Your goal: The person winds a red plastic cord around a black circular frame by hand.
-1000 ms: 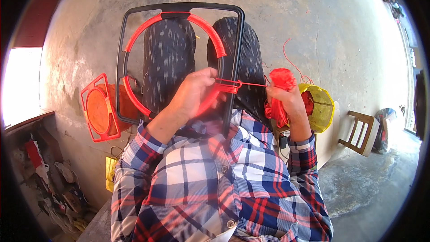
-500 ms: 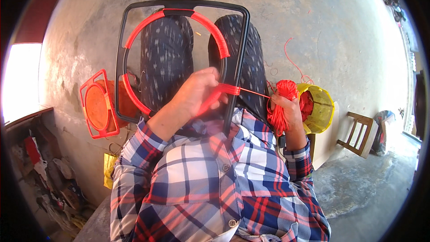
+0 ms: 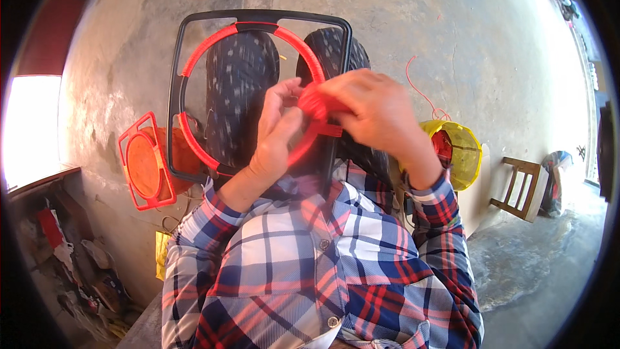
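Note:
A black square frame with a round inner ring [image 3: 183, 94] rests over my lap. Much of the ring is wrapped in red cord [image 3: 208, 42], with bare black gaps between the wrapped stretches. My right hand [image 3: 384, 116] is closed on a bundle of red cord [image 3: 314, 103] at the ring's right side, and motion blurs the bundle. Facing it from the left, my left hand [image 3: 274, 132] has its thumb and fingers apart, close to the bundle. Red cord also loops around the frame's right bar [image 3: 330, 130], just below the bundle.
On the left, a red frame [image 3: 169, 184] leans on an orange round object [image 3: 143, 167]. A yellow container [image 3: 466, 158] with red cord inside stands right of my knees. A loose red strand [image 3: 416, 81] lies on the floor beyond it. Further right is a small wooden piece of furniture [image 3: 533, 197].
My right hand has brought the cord bundle from the right, outside the frame, leftward to the ring. My left hand has let go of the stretched cord and spread its fingers.

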The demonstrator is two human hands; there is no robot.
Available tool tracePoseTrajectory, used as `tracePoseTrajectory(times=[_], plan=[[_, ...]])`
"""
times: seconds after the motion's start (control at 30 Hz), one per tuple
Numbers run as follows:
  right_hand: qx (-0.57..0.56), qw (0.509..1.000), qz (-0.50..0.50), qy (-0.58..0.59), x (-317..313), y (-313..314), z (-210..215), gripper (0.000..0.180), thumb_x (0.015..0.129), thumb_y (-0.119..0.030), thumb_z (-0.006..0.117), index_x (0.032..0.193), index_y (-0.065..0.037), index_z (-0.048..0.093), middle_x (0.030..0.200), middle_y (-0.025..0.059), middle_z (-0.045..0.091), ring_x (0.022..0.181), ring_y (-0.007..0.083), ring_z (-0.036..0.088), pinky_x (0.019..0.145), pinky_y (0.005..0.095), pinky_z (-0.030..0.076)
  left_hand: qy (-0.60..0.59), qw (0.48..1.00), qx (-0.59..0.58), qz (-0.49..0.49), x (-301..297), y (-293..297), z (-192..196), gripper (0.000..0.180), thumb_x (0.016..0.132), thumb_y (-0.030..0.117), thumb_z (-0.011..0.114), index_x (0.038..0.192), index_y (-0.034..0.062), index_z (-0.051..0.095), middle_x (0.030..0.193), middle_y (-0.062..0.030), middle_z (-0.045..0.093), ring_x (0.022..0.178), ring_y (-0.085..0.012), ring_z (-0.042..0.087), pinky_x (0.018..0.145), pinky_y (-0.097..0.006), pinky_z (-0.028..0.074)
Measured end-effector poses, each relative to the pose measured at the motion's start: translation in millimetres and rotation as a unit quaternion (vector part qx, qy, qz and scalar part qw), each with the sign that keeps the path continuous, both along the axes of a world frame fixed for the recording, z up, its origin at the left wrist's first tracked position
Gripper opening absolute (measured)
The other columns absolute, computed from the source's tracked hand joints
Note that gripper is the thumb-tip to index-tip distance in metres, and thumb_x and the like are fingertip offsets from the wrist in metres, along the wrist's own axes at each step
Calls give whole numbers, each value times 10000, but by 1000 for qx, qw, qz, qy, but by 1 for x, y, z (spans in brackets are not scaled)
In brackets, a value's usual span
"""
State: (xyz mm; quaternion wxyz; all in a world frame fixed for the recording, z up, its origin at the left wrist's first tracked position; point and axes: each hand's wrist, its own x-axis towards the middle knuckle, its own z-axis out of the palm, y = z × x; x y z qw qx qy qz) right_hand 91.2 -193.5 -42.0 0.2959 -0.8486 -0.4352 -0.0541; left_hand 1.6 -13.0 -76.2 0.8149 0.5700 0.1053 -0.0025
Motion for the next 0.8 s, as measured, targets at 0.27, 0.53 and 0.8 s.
tracePoseTrajectory(times=[0.27,0.53,0.8], plan=[[63,990,-127,6,-3,-26,-42,382,604,-190,801,943,-100,650,1222,79,540,1160,335,476,925,463,411,203,966,-158,10,9,7,-3,412,757,-86,459,1153,23,500,1039,-102,594,904,-195,617,806,-332,538],[27,995,-88,35,-33,-7,-48,390,585,-169,765,941,-59,651,1182,105,565,1160,321,482,968,474,382,262,940,-166,-142,7,11,-13,299,816,-58,480,1102,-23,558,948,-130,673,714,-182,649,631,-310,551],[122,986,-60,91,-28,-22,-49,394,626,-146,748,985,-54,612,1172,92,574,1150,324,495,976,451,374,250,935,-201,-153,10,5,2,238,844,-32,470,1055,-7,576,842,-106,663,655,-177,641,567,-298,525]])
